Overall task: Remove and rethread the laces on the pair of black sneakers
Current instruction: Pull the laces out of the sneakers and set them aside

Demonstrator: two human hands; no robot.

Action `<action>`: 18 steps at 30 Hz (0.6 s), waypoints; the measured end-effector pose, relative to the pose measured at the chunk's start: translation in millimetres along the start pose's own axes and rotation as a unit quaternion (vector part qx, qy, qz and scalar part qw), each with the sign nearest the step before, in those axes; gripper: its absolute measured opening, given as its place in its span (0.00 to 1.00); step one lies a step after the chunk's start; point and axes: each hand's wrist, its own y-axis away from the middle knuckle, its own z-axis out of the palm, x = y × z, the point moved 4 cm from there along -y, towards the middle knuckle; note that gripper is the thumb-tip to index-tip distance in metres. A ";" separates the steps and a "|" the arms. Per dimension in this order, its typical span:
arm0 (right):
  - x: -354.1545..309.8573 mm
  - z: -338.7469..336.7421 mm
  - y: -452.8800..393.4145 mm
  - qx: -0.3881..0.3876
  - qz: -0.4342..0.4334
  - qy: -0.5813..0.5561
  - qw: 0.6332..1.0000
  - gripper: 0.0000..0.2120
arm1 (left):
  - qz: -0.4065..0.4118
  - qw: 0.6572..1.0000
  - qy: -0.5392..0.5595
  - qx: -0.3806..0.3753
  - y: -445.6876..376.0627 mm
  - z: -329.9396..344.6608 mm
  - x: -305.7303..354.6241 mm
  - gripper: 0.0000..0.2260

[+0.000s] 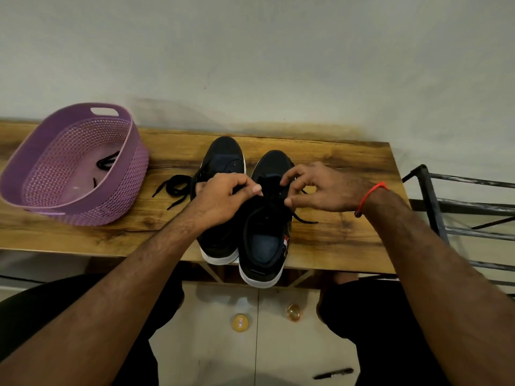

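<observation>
- Nearest, on the pale floor between the seated person's knees, lie a yellow ball (239, 323), an amber ball (293, 312) and, further right, a black pen (333, 373).
- Above them, two black sneakers with white soles stand side by side on a wooden table (348, 240), heels toward the person and overhanging the near edge, toes pointing at the wall.
- At the right sneaker (264, 240), both hands meet over the tongue. The left hand (220, 196) has its fingers curled, thumb and forefinger pinching the black lace (271, 201) at the eyelets.
- Opposite, the right hand (320, 190), an orange band (372, 197) on its wrist, pinches the same lace from the other side; a loose end of it trails onto the table to the right of the shoe.
- Partly hidden under the left forearm, the left sneaker (223, 160) sits just beside its mate, its own lace (174, 188) spilling in loose loops onto the wood to its left.
- Further left on the table rests a purple perforated basket (117, 190), with another black lace (107, 161) lying on its floor.
- Off the table's right end stands a dark metal rack (457, 207).
- Behind everything rises a plain pale wall (250, 51).
</observation>
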 end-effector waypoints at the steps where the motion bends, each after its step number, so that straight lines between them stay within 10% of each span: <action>1: 1.5 -2.0 -0.4 0.027 0.014 0.010 0.999 0.08 | -0.003 1.000 0.003 0.001 -0.3 0.3 -0.4 0.04; 13: -12.0 2.9 -0.6 0.021 0.035 0.062 0.997 0.07 | 0.009 1.000 -0.002 0.011 0.4 2.0 0.1 0.07; 18: -15.0 4.1 -2.8 0.047 0.015 0.095 0.994 0.04 | 0.027 0.995 -0.078 -0.062 4.3 4.9 2.5 0.39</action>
